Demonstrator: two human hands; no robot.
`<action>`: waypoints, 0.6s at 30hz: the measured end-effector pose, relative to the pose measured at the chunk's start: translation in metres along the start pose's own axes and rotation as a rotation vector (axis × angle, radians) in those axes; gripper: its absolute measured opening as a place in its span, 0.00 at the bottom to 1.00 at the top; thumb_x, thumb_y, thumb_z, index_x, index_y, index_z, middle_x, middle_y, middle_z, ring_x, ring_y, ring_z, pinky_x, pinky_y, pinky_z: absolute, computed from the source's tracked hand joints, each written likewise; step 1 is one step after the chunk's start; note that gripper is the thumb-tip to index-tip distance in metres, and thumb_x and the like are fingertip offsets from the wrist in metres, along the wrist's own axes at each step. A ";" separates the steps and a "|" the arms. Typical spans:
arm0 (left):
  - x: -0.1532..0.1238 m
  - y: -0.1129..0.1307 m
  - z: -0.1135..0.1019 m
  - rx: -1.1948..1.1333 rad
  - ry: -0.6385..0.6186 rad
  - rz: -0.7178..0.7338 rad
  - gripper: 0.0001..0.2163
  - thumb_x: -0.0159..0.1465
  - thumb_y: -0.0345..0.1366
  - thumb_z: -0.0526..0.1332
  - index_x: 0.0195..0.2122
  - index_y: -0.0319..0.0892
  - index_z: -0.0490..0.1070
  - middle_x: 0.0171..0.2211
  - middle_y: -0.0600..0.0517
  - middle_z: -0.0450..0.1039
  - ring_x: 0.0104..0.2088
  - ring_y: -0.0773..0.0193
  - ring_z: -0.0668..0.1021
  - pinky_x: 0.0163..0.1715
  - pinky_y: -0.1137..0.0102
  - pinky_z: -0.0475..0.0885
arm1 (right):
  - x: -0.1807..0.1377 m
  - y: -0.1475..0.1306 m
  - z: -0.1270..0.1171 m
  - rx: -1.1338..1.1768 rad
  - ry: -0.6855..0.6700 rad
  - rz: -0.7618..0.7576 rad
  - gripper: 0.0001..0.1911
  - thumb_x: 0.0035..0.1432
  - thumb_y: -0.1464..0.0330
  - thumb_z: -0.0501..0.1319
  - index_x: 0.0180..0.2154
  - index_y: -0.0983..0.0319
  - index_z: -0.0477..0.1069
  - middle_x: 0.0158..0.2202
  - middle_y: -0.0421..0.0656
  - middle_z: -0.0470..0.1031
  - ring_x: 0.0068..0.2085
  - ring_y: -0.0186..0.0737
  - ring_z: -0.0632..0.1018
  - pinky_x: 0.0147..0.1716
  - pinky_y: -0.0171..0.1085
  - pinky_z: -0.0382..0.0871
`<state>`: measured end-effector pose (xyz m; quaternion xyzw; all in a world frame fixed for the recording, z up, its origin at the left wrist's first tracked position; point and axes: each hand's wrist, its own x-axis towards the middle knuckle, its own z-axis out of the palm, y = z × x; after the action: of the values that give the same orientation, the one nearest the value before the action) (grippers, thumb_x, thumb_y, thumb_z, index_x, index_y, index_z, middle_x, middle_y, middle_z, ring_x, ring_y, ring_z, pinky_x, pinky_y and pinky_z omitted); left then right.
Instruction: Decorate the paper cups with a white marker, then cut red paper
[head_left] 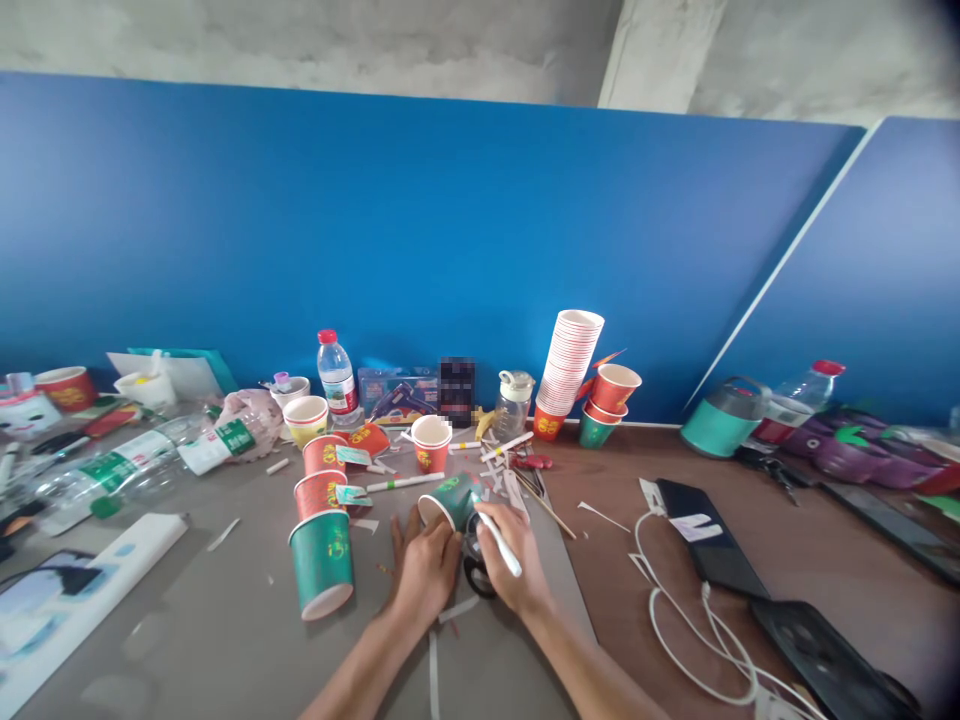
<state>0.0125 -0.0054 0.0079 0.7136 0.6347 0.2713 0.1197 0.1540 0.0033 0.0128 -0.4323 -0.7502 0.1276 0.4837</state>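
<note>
Low in the middle of the frame, a green cup is held by the left hand; a white pen is pinched by the right hand. Probably light and easily squashed, the cup is best held softly near its open end.

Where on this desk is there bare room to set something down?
Two patches look bare: grey mat between the white printed box and the leftmost green cup, and brown tabletop between the mat's right edge and the white cable. It's crowded beyond the left hand and right hand, and among the plastic bottles at far left.
</note>
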 end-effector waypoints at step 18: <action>-0.001 -0.009 0.010 0.156 0.073 0.112 0.16 0.60 0.30 0.51 0.45 0.51 0.73 0.52 0.50 0.69 0.61 0.44 0.56 0.57 0.41 0.48 | 0.000 0.002 -0.003 -0.003 -0.031 -0.069 0.11 0.56 0.72 0.51 0.39 0.59 0.69 0.32 0.42 0.76 0.34 0.41 0.75 0.42 0.44 0.64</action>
<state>0.0101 -0.0035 -0.0057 0.7449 0.6168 0.2530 0.0251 0.1570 0.0036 0.0131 -0.4051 -0.7722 0.1164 0.4754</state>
